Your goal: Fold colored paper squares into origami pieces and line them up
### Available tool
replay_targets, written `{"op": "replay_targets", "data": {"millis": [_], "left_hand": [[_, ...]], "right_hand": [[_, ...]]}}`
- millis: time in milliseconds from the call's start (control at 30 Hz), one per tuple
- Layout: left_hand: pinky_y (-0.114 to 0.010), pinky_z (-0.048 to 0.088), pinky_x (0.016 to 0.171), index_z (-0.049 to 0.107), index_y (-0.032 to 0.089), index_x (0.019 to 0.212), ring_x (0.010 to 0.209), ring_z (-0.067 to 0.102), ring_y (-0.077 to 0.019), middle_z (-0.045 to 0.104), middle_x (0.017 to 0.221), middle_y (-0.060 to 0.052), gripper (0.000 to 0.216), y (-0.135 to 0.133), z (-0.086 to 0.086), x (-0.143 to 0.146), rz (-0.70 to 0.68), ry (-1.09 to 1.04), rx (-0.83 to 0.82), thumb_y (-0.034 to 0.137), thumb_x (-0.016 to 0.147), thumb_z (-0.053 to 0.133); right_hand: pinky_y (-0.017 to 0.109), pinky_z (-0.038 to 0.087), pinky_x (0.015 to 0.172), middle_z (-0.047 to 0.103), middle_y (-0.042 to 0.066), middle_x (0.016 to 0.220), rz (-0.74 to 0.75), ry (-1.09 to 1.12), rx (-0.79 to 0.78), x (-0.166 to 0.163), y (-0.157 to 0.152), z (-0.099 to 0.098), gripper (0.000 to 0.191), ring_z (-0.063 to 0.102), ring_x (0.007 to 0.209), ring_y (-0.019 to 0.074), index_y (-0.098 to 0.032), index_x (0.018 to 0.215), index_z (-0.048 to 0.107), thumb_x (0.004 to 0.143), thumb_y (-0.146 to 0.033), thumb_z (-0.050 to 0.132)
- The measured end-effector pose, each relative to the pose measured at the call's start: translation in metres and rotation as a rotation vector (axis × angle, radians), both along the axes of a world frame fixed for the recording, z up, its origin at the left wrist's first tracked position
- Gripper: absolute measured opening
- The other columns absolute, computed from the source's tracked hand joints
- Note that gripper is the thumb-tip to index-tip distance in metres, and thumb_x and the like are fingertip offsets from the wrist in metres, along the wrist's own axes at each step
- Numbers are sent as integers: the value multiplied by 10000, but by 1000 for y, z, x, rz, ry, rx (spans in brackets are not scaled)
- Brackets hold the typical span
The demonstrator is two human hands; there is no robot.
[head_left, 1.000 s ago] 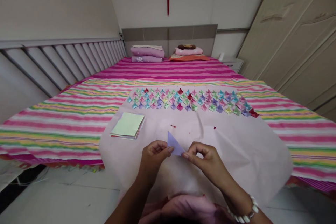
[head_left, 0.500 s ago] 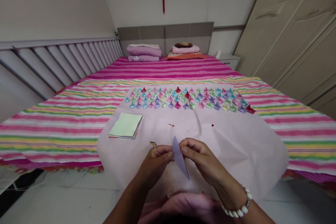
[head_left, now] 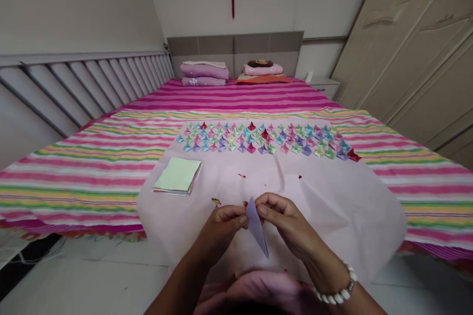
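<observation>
A folded sheet of purple origami paper (head_left: 257, 230) is held upright between my two hands, its narrow pointed shape tilted a little. My left hand (head_left: 225, 226) pinches its left side between thumb and fingers. On the other side, my right hand (head_left: 283, 219) grips the upper right edge the same way; a white bead bracelet circles that wrist. To the left lies a stack of square paper (head_left: 177, 175), pale green on top. Beyond the hands, several rows of small folded paper pieces (head_left: 251, 147) in many colours stand on the pale pink sheet (head_left: 318, 182).
The pale sheet lies over a striped bedspread (head_left: 74, 172). Folded purple bedding (head_left: 204, 71) and a pink pile (head_left: 263, 70) rest by the headboard (head_left: 207, 45). A white rail (head_left: 111, 78) runs along the left, and a wardrobe (head_left: 414, 49) stands at the right.
Both hands and the purple paper have shifted slightly right and the paper sits a little lower. A small red mark on the sheet now shows beside the paper's tip.
</observation>
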State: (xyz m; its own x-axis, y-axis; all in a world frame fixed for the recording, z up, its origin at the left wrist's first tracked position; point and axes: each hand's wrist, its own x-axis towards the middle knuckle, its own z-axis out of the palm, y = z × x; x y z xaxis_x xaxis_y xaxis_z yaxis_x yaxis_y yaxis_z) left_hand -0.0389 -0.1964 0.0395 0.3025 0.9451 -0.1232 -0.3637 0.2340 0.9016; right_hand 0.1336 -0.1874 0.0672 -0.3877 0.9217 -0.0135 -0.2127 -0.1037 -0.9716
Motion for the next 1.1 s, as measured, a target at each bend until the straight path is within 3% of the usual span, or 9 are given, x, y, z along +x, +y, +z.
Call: {"op": "replay_targets", "data": {"millis": [467, 1100], "left_hand": [[-304, 407, 743, 756, 163, 709, 696, 560, -160, 664, 649, -25, 150, -2, 4, 2, 4, 16, -14, 298, 645, 773], [-292, 378, 743, 745, 156, 713, 716, 527, -144, 656, 674, -19, 101, 0, -5, 1, -63, -31, 17, 256, 706, 736]], "right_hand": [[312, 461, 712, 647, 13, 678, -1, -7, 14, 1, -1, 0, 224, 593, 675, 161, -184, 793, 678, 807, -407, 674], [270, 399, 651, 603, 0, 650, 2, 18, -30, 1, -1, -3, 221, 545, 646, 133, -169, 781, 683, 824, -384, 660]]}}
